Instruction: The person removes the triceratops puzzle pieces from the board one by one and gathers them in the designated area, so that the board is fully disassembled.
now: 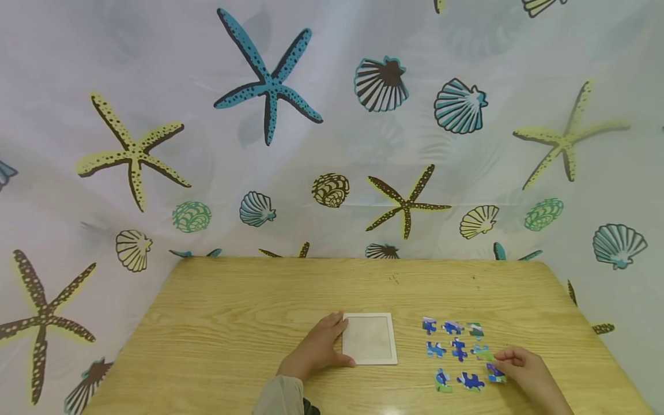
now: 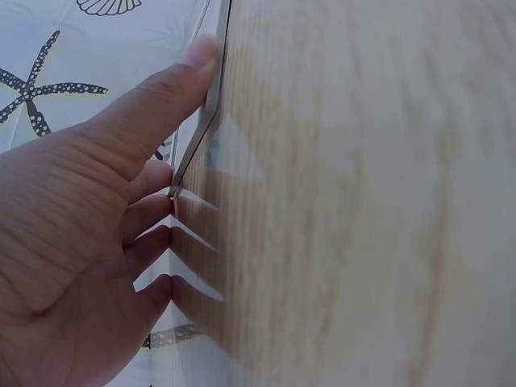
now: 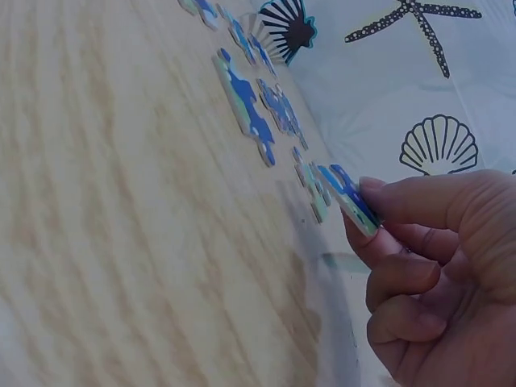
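Observation:
A square, white-rimmed puzzle tray [image 1: 393,340] with a bare light-brown inside lies flat on the wooden table. My left hand [image 1: 320,344] rests at its left side, fingers by the upper left corner and thumb by the lower left one. In the left wrist view the thumb lies along the tray edge [image 2: 193,149], while the other fingertips touch down beside it. Between thumb and index finger, my right hand [image 1: 529,372] pinches a blue, purple and green jigsaw piece [image 3: 351,197], tilted. In the head view this piece is at the lower right of several others.
Several loose jigsaw pieces [image 1: 459,349] lie spaced in rough rows right of the tray. Behind the table [image 1: 249,300] and along its sides hangs a white curtain [image 1: 321,150] printed with starfish and shells.

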A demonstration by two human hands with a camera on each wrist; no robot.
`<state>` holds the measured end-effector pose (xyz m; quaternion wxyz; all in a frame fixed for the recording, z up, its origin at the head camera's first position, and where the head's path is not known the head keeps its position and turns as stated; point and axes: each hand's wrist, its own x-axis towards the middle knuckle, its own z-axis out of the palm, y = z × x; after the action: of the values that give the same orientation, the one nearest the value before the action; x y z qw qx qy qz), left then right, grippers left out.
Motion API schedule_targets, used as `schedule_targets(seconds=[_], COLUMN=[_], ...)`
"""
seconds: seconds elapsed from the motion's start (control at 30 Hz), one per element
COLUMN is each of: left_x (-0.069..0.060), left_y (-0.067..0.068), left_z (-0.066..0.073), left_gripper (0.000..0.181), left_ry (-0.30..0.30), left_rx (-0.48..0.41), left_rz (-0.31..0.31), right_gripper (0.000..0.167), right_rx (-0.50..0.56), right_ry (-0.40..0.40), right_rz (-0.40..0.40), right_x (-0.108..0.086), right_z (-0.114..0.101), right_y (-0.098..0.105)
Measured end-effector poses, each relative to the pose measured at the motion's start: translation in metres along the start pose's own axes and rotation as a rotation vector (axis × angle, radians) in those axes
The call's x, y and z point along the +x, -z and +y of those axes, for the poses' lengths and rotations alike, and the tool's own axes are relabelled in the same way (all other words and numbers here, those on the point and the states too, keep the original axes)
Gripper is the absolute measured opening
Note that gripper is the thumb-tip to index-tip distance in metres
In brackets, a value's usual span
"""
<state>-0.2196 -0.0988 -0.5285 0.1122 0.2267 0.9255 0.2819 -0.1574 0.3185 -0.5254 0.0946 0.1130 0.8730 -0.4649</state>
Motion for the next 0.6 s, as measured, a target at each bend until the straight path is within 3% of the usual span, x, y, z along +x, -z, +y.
schedule_targets(seconds=[0.6], left_x=[0.000], left_y=[-0.001], left_z=[-0.002], left_gripper=[0.095], left_ry=[0.006], left_rx=[0.004], left_rz=[-0.003], right_gripper=[0.029], right_rx=[-0.126], right_ry=[0.025], right_rz=[0.046], right_x=[0.001], right_z=[0.010], right_y=[-0.011])
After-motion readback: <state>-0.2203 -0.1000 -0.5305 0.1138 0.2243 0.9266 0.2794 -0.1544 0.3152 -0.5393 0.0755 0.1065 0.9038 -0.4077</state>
